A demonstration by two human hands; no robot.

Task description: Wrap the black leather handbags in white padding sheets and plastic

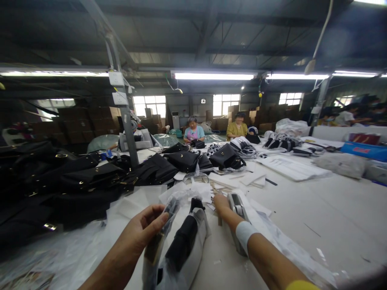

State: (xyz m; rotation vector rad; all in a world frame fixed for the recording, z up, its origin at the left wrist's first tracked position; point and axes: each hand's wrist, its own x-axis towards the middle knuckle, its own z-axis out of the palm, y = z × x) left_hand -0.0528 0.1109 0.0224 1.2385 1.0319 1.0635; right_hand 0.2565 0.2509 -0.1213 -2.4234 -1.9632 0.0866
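My left hand pinches the edge of a clear plastic bag between thumb and fingers. The bag lies open around a black handbag with white wrapping along its side. My right hand, with a pale band on the wrist, reaches down to small white paper pieces with thin brown strips. Its fingers are mostly hidden, so whether it grips anything is unclear. Right beside that hand, a grey and white device, perhaps a tape dispenser, stands on the table under the forearm.
Many black handbags are heaped at left and across the middle. Loose plastic film lies front left. White sheets and a blue packet lie on the right of the table. A metal post rises left. Two people sit opposite.
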